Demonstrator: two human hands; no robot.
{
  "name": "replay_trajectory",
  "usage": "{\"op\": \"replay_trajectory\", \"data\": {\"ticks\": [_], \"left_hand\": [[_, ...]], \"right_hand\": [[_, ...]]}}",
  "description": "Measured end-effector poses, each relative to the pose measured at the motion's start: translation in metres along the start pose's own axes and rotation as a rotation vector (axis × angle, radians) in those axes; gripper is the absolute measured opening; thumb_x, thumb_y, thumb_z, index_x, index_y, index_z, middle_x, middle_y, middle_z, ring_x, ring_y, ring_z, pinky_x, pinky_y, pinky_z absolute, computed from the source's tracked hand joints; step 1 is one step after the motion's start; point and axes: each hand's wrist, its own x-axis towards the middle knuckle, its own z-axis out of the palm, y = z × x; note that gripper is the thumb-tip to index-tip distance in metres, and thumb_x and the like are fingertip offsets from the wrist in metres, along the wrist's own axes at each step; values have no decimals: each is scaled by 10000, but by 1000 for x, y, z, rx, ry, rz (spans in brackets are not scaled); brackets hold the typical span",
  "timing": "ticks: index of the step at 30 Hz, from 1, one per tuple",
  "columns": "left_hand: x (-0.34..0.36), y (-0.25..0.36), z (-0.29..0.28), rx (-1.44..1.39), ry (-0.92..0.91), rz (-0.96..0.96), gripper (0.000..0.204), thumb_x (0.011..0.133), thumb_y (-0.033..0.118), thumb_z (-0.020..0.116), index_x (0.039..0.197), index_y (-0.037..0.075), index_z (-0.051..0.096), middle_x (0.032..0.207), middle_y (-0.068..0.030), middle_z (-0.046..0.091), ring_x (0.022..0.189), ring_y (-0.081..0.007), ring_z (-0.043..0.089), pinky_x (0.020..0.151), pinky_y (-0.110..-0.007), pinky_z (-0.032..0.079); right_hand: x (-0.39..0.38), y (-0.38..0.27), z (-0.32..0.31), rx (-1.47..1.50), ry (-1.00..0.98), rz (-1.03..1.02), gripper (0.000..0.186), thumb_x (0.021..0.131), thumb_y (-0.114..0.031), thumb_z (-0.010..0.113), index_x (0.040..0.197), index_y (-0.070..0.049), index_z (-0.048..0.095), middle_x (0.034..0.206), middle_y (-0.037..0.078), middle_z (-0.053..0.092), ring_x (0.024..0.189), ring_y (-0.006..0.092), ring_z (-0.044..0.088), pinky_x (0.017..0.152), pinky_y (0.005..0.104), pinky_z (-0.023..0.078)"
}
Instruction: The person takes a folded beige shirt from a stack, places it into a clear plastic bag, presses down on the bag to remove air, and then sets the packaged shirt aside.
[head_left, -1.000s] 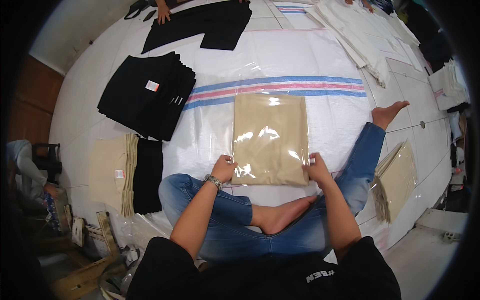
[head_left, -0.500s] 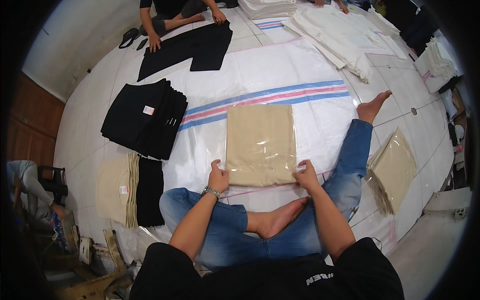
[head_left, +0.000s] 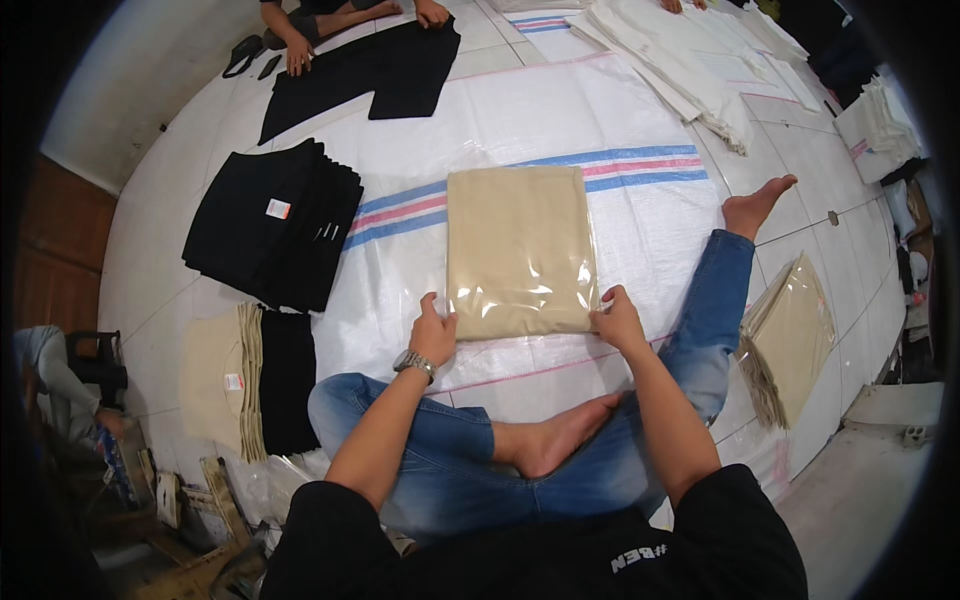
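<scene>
A folded beige garment point(head_left: 520, 240) lies in a clear plastic bag point(head_left: 525, 322) on the white woven sheet before me. Light glints off the film along its near end. At the near left corner of the bag, my left hand point(head_left: 433, 332) pinches its edge; a metal watch circles that wrist. My right hand point(head_left: 618, 320) grips the opposite near corner between thumb and fingers. Both hands are closed, and their exact hold on the film is partly hidden.
Left are a stack of folded black garments point(head_left: 265, 220) and a pile of beige ones point(head_left: 215, 385) beside black. Bagged beige garments point(head_left: 790, 345) lean right of my leg. Across the sheet point(head_left: 560, 110), another person's hands rest by black trousers point(head_left: 365, 85). White cloths point(head_left: 660, 60) lie beyond.
The bagged garment and both my hands have shifted away from me, up the sheet. My view has tilted slightly too. Both hands keep the near corners.
</scene>
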Motion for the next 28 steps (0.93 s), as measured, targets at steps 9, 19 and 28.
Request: {"op": "replay_trajectory", "data": {"ticks": [9, 19, 28], "left_hand": [[157, 109, 27, 340, 244, 501, 695, 925, 466, 556, 1451, 36, 405, 1539, -233, 310, 1440, -410, 247, 1173, -525, 209], [166, 101, 52, 539, 127, 440, 799, 928, 591, 471, 1512, 63, 328, 1603, -196, 206, 1489, -381, 151, 1200, -522, 112], [23, 39, 50, 514, -327, 679, 918, 882, 673, 500, 1553, 108, 229, 1624, -161, 164, 1495, -393, 123, 1182, -606, 65]], "right_hand": [[126, -128, 36, -519, 352, -542, 716, 917, -493, 577, 1498, -131, 367, 1553, 193, 319, 1447, 358, 281, 1164, 512, 237], [159, -92, 46, -600, 259, -539, 685, 957, -557, 449, 1511, -163, 362, 1585, 150, 270, 1461, 361, 234, 1158, 598, 181], [4, -25, 47, -687, -115, -733, 738, 929, -580, 506, 1547, -236, 294, 1617, 126, 212, 1487, 355, 189, 1184, 576, 149]]}}
